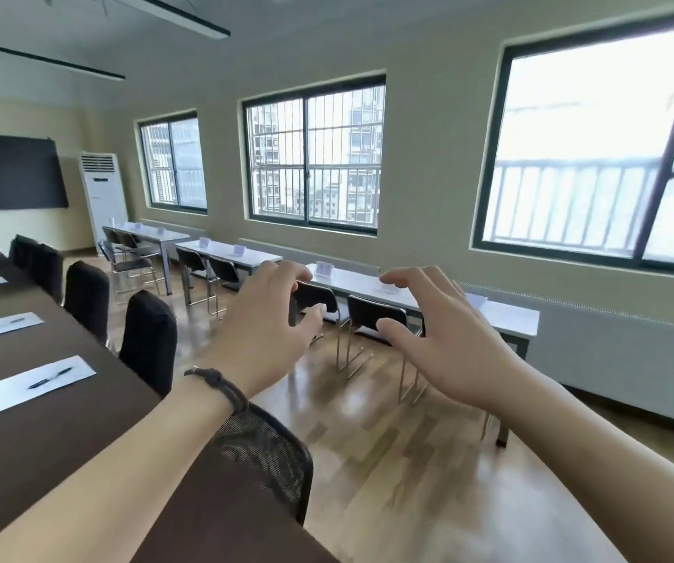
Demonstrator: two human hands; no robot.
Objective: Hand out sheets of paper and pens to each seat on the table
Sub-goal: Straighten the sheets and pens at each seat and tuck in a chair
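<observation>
Head view: left hand (270,319), right hand (444,331) grips released above mesh chair (270,457).

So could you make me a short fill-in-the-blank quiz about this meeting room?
1. On the nearest sheet of paper lies a ____.
2. Both hands hold ____.
3. The cord bracelet is on the ____ wrist.
4. The dark table is ____ in colour.

Missing words: pen; nothing; left; brown

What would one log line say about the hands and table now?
left hand: raised, empty | right hand: raised, empty | long dark brown table: white paper sheets with dark pens
</observation>
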